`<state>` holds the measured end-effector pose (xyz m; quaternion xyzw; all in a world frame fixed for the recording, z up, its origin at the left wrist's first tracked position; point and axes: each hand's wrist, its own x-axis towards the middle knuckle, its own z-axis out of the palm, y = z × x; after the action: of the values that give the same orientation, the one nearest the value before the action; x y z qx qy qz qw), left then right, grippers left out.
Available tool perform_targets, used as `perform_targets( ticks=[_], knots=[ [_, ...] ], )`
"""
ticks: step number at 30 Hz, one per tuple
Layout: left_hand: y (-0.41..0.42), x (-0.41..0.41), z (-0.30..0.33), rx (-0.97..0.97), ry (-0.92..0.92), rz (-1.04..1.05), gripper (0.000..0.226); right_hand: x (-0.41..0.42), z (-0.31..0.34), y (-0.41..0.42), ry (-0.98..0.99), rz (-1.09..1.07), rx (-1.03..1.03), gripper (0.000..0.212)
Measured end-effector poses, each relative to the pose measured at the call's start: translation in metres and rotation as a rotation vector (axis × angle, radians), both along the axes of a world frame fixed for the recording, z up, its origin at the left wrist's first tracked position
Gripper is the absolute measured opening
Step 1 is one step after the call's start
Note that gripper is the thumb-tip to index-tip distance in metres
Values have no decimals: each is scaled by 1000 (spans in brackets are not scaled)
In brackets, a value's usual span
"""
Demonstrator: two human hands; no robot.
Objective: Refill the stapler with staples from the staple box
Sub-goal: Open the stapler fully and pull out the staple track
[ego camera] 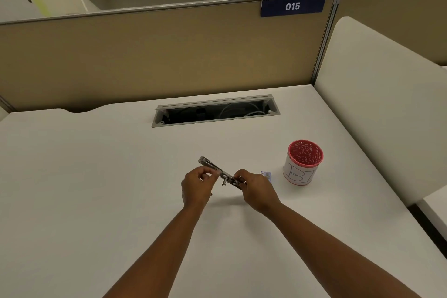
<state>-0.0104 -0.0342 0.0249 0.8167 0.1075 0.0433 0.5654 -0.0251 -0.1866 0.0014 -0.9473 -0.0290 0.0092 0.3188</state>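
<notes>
A slim metal stapler [212, 167] is held above the white desk [96, 176], slanting from upper left to lower right. My left hand [196, 187] pinches it near the middle with curled fingers. My right hand [254, 187] grips its lower right end. A small staple box [266, 174] lies on the desk just behind my right hand, partly hidden by it. Whether the stapler's magazine holds staples cannot be made out.
A red mesh pen cup [303, 162] with a white paper wrap stands right of the hands. An open cable tray [215, 111] is cut into the desk at the back. A tan partition [157, 55] closes the far side, a white divider [377, 104] the right.
</notes>
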Motion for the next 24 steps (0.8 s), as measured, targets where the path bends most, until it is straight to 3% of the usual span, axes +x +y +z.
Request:
perform_targets(
  ticks=[4, 8, 20, 24],
  knots=[
    [0, 1, 2, 161, 38, -43, 3, -1, -1, -1, 7, 2, 16, 19],
    [0, 2, 5, 236, 66, -122, 6, 0, -2, -2, 17, 6, 8, 19],
    [-1, 4, 5, 310, 57, -217, 2, 0, -6, -1, 41, 32, -22, 21],
    [4, 4, 5, 208, 37, -210, 1, 1, -8, -5, 47, 4, -13, 21]
  ],
)
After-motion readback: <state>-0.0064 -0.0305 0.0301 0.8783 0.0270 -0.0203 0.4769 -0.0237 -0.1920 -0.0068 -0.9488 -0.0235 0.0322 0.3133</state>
